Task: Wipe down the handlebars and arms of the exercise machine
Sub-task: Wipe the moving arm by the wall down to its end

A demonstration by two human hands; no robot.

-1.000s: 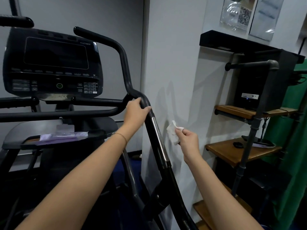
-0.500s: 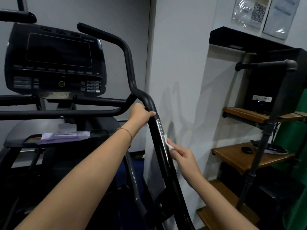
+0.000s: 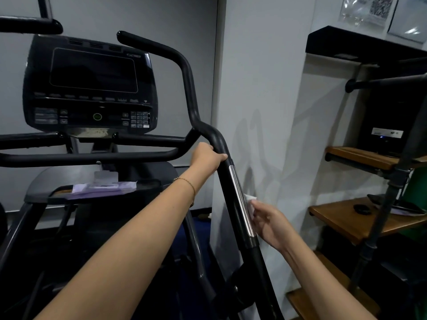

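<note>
A black exercise machine fills the left and middle, its dark console (image 3: 92, 86) at the upper left. Its right moving arm (image 3: 251, 255) runs down from a curved black handlebar (image 3: 184, 72), with a silver sensor strip (image 3: 240, 199) along it. My left hand (image 3: 208, 159) grips the arm just below the bend. My right hand (image 3: 269, 224) holds a white wipe (image 3: 250, 198) against the right side of the silver strip. Most of the wipe is hidden under my fingers.
A white wall corner (image 3: 254, 88) stands close behind the arm. Wooden shelves on dark pipes (image 3: 346, 215) stand at the right, with a black box (image 3: 392, 116) on one. A purple packet (image 3: 104, 189) lies on the machine's tray. A fixed crossbar (image 3: 92, 157) runs left.
My right hand brought the wipe from the air onto the arm, then slid down along the silver strip. My left hand kept its grip near the bend.
</note>
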